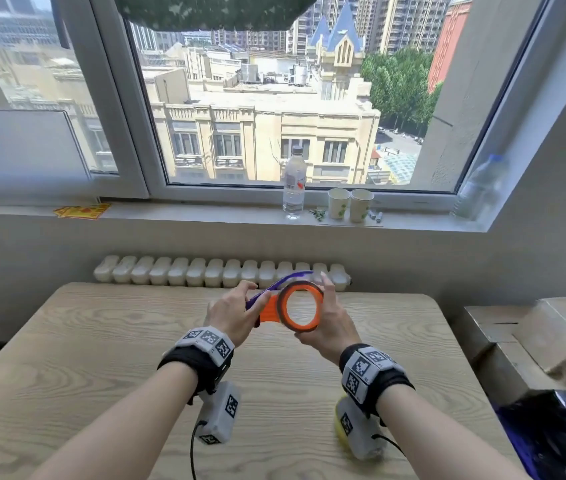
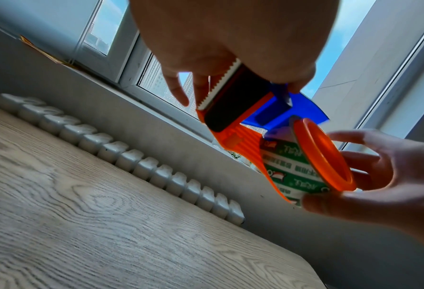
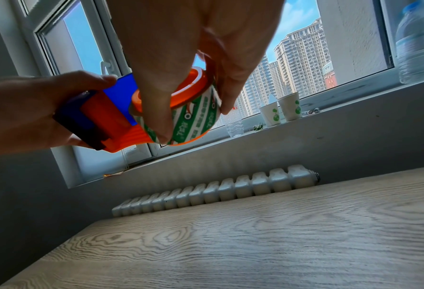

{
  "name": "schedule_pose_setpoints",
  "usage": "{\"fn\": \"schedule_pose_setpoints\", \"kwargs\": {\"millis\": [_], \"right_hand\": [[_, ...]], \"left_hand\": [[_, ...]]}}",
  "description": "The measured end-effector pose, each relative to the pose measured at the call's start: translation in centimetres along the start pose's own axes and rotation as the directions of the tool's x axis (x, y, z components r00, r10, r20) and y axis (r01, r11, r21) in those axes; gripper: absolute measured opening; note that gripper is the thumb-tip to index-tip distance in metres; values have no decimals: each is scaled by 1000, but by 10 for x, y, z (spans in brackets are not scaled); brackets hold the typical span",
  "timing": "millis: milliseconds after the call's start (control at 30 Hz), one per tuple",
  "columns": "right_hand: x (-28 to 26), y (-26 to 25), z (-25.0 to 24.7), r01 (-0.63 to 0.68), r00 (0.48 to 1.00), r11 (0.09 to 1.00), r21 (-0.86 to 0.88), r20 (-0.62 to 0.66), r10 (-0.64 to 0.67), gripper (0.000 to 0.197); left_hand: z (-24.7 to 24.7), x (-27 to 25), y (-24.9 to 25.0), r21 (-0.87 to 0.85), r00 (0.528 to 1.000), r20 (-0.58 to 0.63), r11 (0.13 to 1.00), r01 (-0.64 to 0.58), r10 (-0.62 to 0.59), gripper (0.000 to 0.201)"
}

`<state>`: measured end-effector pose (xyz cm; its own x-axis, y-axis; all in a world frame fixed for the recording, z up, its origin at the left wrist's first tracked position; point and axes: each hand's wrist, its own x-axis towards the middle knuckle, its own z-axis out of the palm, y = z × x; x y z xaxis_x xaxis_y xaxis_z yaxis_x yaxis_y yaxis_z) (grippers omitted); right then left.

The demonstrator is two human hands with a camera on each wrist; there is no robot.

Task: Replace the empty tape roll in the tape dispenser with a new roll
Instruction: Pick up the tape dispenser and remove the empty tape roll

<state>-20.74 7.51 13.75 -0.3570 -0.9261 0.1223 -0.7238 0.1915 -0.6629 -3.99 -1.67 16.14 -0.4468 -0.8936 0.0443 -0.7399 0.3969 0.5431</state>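
Note:
Both hands hold an orange tape dispenser (image 1: 268, 312) with a blue guard (image 1: 288, 279) above the wooden table (image 1: 101, 358). My left hand (image 1: 236, 313) grips its cutter end; the serrated blade (image 2: 215, 86) lies against the palm in the left wrist view. On the round orange hub (image 2: 324, 156) sits a roll with green and white print (image 2: 290, 172). My right hand (image 1: 330, 323) pinches that roll (image 3: 198, 117) between thumb and fingers across its width. How much tape the roll carries cannot be told.
A yellow object (image 1: 338, 431) lies on the table under my right wrist, mostly hidden. On the windowsill stand a water bottle (image 1: 293, 181) and two paper cups (image 1: 338, 202). A radiator (image 1: 222, 271) runs behind the table. Cardboard boxes (image 1: 534, 334) and a black bag (image 1: 558, 434) sit at the right.

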Motion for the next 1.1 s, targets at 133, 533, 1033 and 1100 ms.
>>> {"fn": "schedule_pose_setpoints", "kwargs": {"millis": [133,533,1033,1100], "right_hand": [[1,-2,2,20,1000,1000,-8,-8,-20,103],[2,-9,12,53,998,998,39,-44,-51,97],[-16,54,41,-185,981,978,100,-47,191,95],[-23,62,55,-227,974,972,61,-2,228,97]], "left_hand": [[1,3,-5,-46,1000,-8,999,-6,6,64],[16,7,-31,-31,991,24,991,133,-132,44],[30,14,-84,-238,951,9,923,302,-308,58],[35,11,-90,-244,943,37,913,328,-329,54]]}}
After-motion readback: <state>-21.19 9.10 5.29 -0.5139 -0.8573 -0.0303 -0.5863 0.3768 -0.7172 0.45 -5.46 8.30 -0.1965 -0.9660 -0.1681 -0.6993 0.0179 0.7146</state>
